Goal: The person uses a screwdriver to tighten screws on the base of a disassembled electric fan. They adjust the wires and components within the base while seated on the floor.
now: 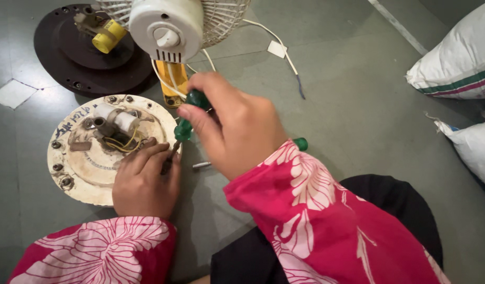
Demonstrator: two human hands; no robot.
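Note:
My right hand (237, 126) grips a green-handled screwdriver (185, 126), its shaft pointing down at the right edge of a round cream fan base plate (79, 173) lying on the floor. My left hand (143, 181) rests on that plate's right side, fingers steadying the screwdriver's tip. White cylindrical parts and yellow wires (121, 143) sit in the plate's middle. Both sleeves are pink with a white leaf print.
A white fan motor housing with grille (168, 23) lies above, its white cord (276, 42) trailing right. A dark round base (79, 58) with a yellow part sits top left. Another green tool end (301, 143) and white sacks (458, 68) are at right.

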